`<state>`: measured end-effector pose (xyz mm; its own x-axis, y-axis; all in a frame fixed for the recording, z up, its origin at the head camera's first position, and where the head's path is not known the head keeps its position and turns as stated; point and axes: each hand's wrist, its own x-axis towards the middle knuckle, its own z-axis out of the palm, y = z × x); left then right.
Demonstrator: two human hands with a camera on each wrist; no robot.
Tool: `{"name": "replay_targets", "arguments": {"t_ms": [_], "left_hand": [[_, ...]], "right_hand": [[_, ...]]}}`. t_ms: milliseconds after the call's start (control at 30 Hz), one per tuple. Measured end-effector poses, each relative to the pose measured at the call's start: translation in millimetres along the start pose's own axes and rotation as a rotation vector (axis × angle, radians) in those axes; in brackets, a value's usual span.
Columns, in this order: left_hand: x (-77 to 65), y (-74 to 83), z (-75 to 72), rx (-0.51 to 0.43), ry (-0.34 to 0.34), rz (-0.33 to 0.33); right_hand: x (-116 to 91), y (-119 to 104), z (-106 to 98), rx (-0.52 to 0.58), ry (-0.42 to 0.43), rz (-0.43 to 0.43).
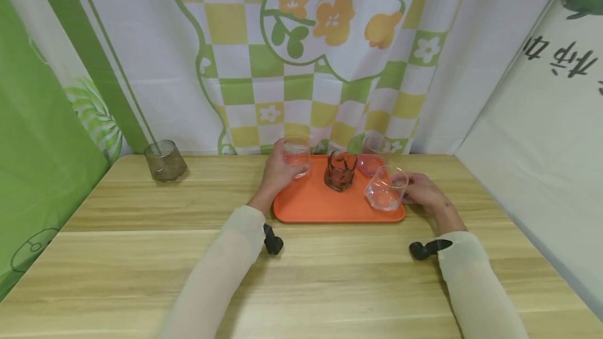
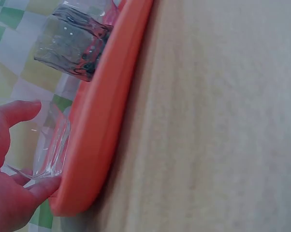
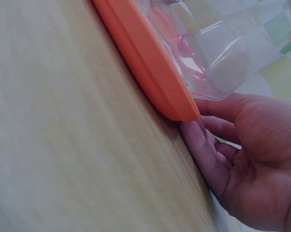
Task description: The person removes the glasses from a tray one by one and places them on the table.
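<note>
An orange tray (image 1: pixel 325 204) lies on the table in front of both arms. My left hand (image 1: pixel 281 170) holds a clear glass (image 1: pixel 297 157) over the tray's left end, thumb on its near side; the left wrist view shows this glass (image 2: pixel 53 145) between thumb and fingers. At the tray's right end, my right hand (image 1: pixel 426 191) pinches the rim, with fingers (image 3: pixel 199 145) below it and the thumb above. Right by that thumb stands a clear glass with a faceted base (image 1: pixel 386 192). A dark brown glass (image 1: pixel 341 172) and a pink-bottomed glass (image 1: pixel 372 164) also stand on the tray.
A smoky grey glass (image 1: pixel 166 162) stands at the table's back left. Behind the wooden table (image 1: pixel 339 281) hangs a checked, flowered curtain (image 1: pixel 301 82), close to the tray's far edge. A white printed cloth (image 1: pixel 542 161) borders the right side.
</note>
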<state>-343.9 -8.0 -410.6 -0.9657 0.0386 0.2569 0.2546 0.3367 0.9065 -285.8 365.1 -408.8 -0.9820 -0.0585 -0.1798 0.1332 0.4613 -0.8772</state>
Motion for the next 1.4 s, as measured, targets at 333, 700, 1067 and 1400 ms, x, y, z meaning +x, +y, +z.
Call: {"name": "replay_targets", "arguments": {"t_ms": [333, 700, 1067, 1400], "left_hand": [[-5.7, 4.3, -18.1, -0.029, -0.028, -0.013], [-16.2, 2.7, -48.1, 0.017, -0.011, 0.006], [-15.4, -9.2, -89.4, 0.067, 0.018, -0.001], [-19.2, -28.6, -135.4, 0.090, 0.051, -0.047]], "right_hand": [[1, 2, 1, -0.009, -0.004, -0.006], [2, 2, -1, 0.083, -0.040, -0.031], [0, 2, -2, 0.031, -0.007, -0.011], [2, 0, 1, 0.029, -0.020, -0.014]]}}
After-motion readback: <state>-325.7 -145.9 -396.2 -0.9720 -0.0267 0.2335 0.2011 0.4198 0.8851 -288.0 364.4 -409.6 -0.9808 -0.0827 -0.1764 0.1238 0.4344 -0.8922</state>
